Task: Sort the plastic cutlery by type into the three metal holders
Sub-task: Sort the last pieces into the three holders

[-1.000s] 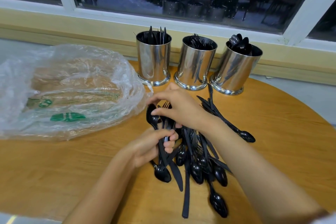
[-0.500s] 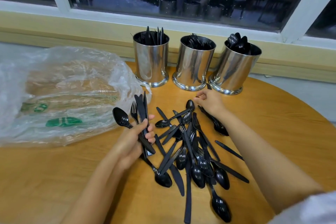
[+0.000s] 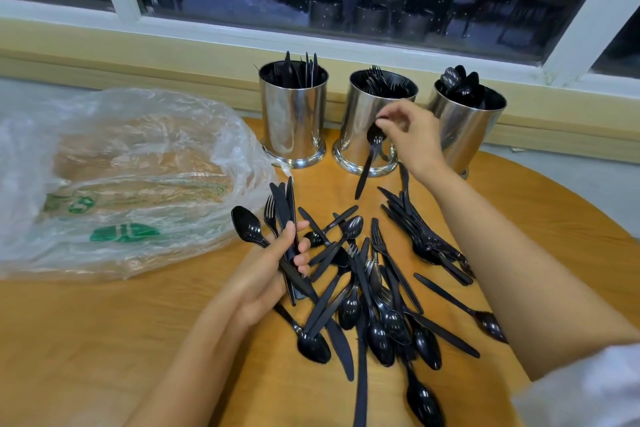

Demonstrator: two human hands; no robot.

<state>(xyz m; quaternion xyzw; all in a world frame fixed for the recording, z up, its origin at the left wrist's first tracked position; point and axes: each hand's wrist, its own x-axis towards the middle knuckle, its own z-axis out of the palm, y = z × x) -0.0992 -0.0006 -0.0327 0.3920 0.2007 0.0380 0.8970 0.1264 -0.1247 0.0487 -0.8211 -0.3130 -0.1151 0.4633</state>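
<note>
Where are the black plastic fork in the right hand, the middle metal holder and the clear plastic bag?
Black plastic fork (image 3: 365, 166): head view, on its handle.
Middle shiny metal holder (image 3: 354, 125): head view, on its left wall.
Clear plastic bag (image 3: 138, 163): head view, on its crinkled middle.

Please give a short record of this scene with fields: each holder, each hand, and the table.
left holder: knives
middle holder: forks
right holder: spoons
left hand: grips a mixed bundle of cutlery
right hand: pinches one fork near its head, in front of the middle holder
table: loose pile of cutlery, plastic bag at left
</note>
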